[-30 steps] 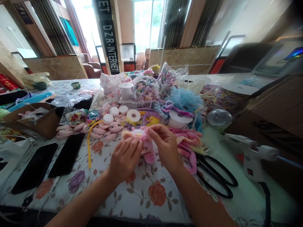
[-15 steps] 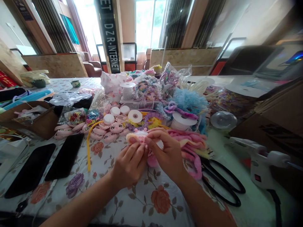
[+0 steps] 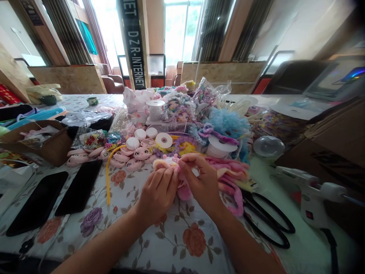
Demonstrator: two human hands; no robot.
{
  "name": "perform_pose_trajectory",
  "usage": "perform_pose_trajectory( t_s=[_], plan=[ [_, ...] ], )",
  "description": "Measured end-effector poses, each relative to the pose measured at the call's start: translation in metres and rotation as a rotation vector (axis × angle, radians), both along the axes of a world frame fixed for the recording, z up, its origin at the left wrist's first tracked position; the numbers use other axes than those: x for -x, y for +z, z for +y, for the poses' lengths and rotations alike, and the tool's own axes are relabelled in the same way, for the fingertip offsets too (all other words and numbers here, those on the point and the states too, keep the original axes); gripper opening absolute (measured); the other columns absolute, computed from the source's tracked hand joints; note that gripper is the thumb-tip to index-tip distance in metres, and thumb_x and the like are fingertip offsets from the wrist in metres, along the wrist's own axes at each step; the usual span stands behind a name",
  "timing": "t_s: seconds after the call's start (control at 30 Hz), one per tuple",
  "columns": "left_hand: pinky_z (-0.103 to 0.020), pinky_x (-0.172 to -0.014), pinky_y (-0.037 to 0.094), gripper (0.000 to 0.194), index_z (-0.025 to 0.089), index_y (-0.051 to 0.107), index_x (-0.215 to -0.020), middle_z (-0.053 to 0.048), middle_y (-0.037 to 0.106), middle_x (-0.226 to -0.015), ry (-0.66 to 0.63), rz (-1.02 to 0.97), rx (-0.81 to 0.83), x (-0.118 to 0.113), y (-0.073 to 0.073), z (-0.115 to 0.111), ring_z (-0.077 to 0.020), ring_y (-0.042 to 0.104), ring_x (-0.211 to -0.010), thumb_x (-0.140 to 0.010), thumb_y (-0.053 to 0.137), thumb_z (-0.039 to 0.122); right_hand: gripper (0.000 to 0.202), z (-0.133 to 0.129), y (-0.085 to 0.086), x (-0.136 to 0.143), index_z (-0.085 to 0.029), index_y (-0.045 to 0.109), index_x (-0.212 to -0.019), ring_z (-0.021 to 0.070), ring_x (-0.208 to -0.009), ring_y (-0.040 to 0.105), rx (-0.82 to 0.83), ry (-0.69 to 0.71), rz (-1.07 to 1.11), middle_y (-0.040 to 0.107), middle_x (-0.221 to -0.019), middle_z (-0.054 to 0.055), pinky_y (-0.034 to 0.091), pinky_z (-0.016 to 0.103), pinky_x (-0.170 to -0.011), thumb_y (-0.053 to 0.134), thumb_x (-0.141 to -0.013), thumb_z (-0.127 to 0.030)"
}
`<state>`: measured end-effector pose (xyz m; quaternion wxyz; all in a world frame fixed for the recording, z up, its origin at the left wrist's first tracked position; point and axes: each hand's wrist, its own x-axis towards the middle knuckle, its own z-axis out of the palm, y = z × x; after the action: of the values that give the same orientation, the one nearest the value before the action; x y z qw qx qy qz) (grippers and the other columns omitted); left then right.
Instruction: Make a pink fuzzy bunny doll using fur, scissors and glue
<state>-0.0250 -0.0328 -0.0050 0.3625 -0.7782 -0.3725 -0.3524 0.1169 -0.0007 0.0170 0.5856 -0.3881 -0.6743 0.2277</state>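
Both my hands meet over a pink fluffy plush piece (image 3: 184, 190) held just above the floral tablecloth (image 3: 171, 236). My left hand (image 3: 158, 194) grips its left side with curled fingers. My right hand (image 3: 199, 180) pinches its top edge between thumb and forefinger. A fuzzy peach ear (image 3: 159, 163) of the piece sticks out above my left fingers. More pink fluffy pieces (image 3: 230, 177) lie right of my hands. Pink doll faces (image 3: 134, 160) lie just behind on the left.
Black scissors (image 3: 268, 220) and a white glue gun (image 3: 310, 190) lie at the right. Two black phones (image 3: 57, 198) rest at the left, beside a yellow headband (image 3: 107, 179). A cardboard box (image 3: 48, 146), ribbon spools (image 3: 162, 140) and bagged trinkets (image 3: 211, 95) crowd the back.
My hands stay together on the pink plush piece; the right fingers have shifted slightly along its top edge. The view has drifted a little.
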Motion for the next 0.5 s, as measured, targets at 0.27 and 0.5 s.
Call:
perform_pose_trajectory(
  t_s=[0.27,0.5],
  plan=[
    [-0.038,-0.073,0.046,0.019,0.008,0.064,-0.098,-0.012,0.067,-0.090,0.068,-0.067,0.064,-0.0004,-0.0018,-0.0030,-0.0251,0.058,-0.083,-0.082,0.067,0.018,0.010,-0.0027,0.0025,0.0012,-0.020,0.061,-0.080,0.0129,-0.072,0.053,0.177,0.096,0.228,0.060,-0.077,-0.001,0.042,0.026,-0.069,0.064,-0.084,-0.028],
    [-0.040,-0.086,0.047,0.020,0.007,0.062,-0.102,-0.013,0.069,-0.103,-0.132,-0.091,0.121,0.0053,-0.0043,0.0017,-0.0263,0.060,-0.099,-0.083,0.064,0.011,0.013,-0.0022,0.0010,0.0010,-0.020,0.061,-0.081,0.0111,-0.068,0.047,0.298,0.188,0.397,0.055,-0.075,-0.003,0.039,0.024,-0.066,0.066,-0.082,-0.031]
  ],
)
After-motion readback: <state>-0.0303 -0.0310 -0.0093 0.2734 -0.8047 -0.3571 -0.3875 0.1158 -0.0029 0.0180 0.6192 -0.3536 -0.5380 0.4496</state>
